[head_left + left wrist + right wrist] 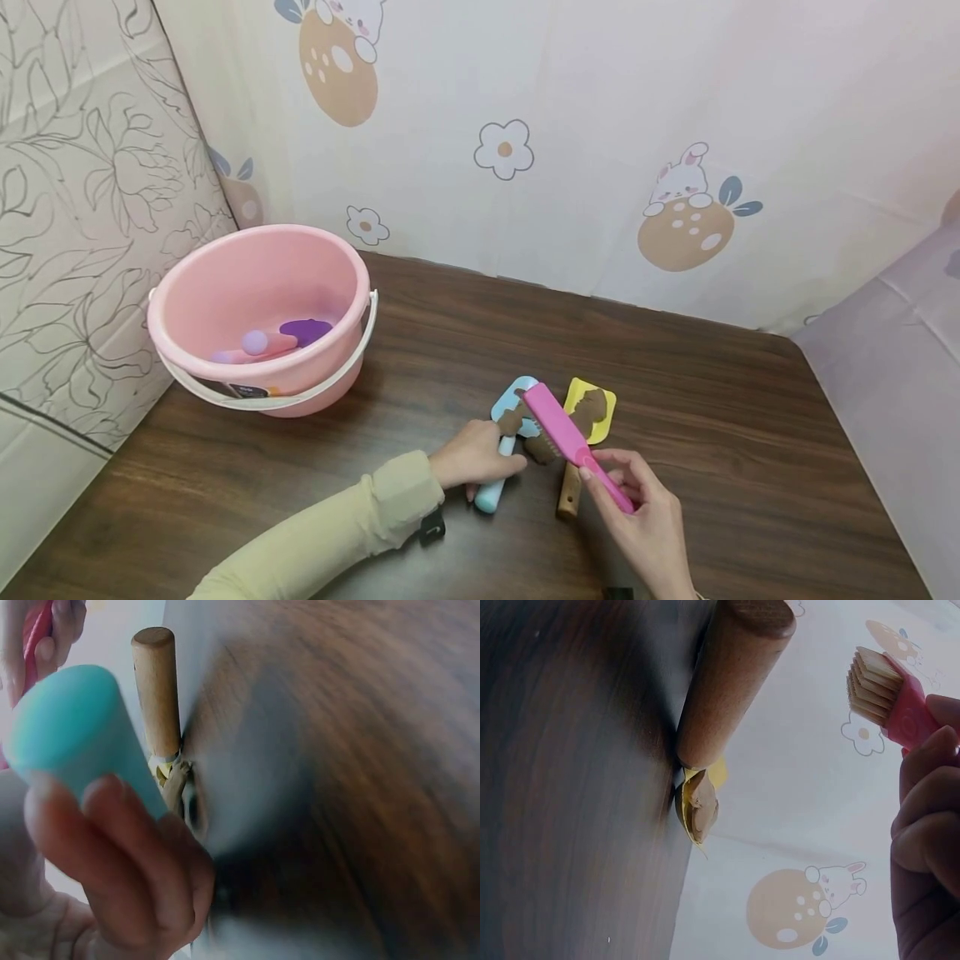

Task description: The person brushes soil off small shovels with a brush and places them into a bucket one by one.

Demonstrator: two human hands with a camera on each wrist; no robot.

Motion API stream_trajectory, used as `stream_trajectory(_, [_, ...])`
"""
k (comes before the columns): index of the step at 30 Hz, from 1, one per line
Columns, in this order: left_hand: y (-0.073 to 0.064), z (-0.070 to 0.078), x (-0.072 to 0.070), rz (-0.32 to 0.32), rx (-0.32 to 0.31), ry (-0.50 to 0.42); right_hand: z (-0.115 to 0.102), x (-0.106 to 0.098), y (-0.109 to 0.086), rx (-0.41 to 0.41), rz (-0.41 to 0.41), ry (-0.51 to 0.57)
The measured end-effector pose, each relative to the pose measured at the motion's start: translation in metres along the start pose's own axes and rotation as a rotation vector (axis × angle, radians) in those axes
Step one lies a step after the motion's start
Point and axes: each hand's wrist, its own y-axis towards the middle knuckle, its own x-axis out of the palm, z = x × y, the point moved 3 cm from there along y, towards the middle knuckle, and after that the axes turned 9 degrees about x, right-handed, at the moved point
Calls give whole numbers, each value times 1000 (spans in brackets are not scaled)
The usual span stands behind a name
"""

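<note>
A small light-blue shovel (491,492) with brown clay-like material (512,419) on its blade is held around the handle by my left hand (480,454). In the left wrist view, curled fingers (142,862) lie against its rounded teal handle end (67,720). My right hand (645,512) pinches a pink brush (558,425), its stiff tan bristles (874,686) showing in the right wrist view. The brush slants above the table, overlapping a brown lump (540,450) in the head view. Beside it lies a yellow shovel (602,423) with a wooden handle (568,492) and brown material on its blade.
A pink bucket (337,358) with a white handle stands on the left of the dark wooden table (712,392). Inside are a purple piece (306,331) and a pink item with a lilac ball (255,342). Patterned curtains (585,83) close off the back and sides.
</note>
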Motion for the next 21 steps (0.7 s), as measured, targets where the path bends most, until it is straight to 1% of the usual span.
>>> stream_trajectory(7, [-7,-4,-3,-1,-13,-2,1,1,0,1,5,2])
stream_trajectory(17, [-21,-5,-9,-12,47,-19,0,2,0,9,-3,5])
stream_trajectory(21, [-27,-3,-11,-3,65,-4,-1,6,-2,-18,-29,32])
